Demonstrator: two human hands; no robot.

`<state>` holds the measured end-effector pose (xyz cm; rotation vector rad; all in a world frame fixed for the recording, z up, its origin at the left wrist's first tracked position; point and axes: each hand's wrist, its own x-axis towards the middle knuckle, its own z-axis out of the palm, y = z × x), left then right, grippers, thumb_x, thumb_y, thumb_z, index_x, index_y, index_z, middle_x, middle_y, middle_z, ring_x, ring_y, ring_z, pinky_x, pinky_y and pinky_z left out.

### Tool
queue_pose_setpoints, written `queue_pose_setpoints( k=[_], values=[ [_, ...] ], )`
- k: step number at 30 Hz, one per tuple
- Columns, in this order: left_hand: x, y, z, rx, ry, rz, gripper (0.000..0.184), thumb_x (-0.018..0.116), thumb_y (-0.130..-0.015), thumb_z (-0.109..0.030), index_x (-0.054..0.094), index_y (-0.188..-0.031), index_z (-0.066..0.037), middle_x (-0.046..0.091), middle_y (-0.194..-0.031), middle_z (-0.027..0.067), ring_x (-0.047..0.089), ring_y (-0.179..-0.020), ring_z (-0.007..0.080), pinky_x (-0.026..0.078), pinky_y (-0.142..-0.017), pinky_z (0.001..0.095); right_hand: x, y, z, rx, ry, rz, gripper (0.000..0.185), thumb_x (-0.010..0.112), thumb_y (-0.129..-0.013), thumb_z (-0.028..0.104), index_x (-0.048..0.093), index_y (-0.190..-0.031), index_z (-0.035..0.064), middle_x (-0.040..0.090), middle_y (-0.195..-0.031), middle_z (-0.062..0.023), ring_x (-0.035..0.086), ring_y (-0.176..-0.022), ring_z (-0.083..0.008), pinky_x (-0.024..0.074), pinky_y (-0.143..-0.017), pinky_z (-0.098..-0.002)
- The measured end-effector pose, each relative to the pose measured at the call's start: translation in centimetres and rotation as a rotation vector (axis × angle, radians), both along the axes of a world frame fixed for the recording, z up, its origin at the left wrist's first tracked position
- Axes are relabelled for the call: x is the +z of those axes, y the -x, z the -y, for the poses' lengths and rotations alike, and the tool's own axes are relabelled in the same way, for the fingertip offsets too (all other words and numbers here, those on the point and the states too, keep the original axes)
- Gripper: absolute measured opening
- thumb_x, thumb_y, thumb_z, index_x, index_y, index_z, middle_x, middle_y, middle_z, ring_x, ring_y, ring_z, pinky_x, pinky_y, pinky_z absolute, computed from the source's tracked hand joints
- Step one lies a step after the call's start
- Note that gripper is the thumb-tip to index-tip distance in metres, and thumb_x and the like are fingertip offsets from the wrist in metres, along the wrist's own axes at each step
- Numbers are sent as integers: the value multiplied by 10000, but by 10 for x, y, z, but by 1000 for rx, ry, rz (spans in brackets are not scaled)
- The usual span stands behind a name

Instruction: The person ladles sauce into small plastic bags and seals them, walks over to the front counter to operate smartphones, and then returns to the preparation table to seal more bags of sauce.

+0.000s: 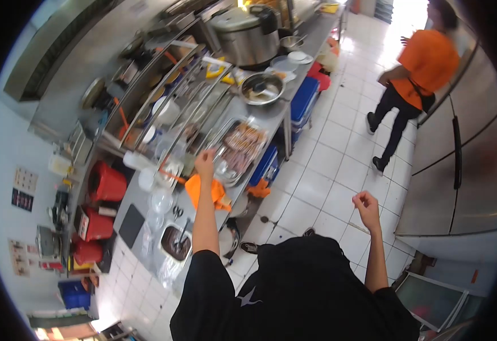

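Note:
My left hand (205,163) is raised over the steel worktable (264,225), its fingers curled in and nothing visible in them. Near it in view are an orange cloth (206,191) and a metal tray of meat pieces (241,149). My right hand (367,208) hangs in the air above the white tiled floor (326,202), with fingers bent and closed loosely; I see nothing held there. Lower on the worktable, a steel pan of dark sauce (174,241) stands with a utensil in it, beside a pair of black-handled scissors (177,211).
A person in an orange shirt (430,59) walks at the upper right beside tall steel refrigerators (466,153). On the worktable stand a large steel cooker (247,41) and a metal bowl (261,89). Blue boxes (304,102) are under it. Red buckets (106,182) sit at left.

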<state>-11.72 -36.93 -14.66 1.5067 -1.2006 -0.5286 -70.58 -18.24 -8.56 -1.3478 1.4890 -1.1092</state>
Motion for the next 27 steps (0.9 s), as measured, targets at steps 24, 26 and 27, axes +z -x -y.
queue_pose_setpoints(
  k=[24, 26, 27],
  values=[
    [87, 125, 158, -252, -593, 141, 363, 733, -871, -228, 616, -1107, 22, 693, -961, 138, 681, -909, 238, 532, -820, 374, -194, 178, 228, -135, -657, -290, 271, 671, -859, 246, 720, -932, -11, 733, -814, -124, 709, -686, -186, 576, -674, -334],
    [141, 217, 229, -570, -470, -290, 179, 592, -1006, -149, 653, -1052, 13, 692, -954, 86, 668, -897, 166, 534, -827, 331, -188, 185, 274, -164, -681, -192, 236, 671, -870, 216, 703, -935, -9, 721, -780, -84, 687, -648, -154, 557, -593, -308],
    [122, 240, 271, -834, -405, -361, 232, 585, -1018, -202, 674, -1026, 13, 699, -950, 81, 673, -923, 166, 535, -849, 305, -186, 185, 292, -236, -647, -74, 216, 707, -843, 201, 707, -889, -10, 719, -765, -85, 687, -650, -155, 556, -590, -317]
  ],
)
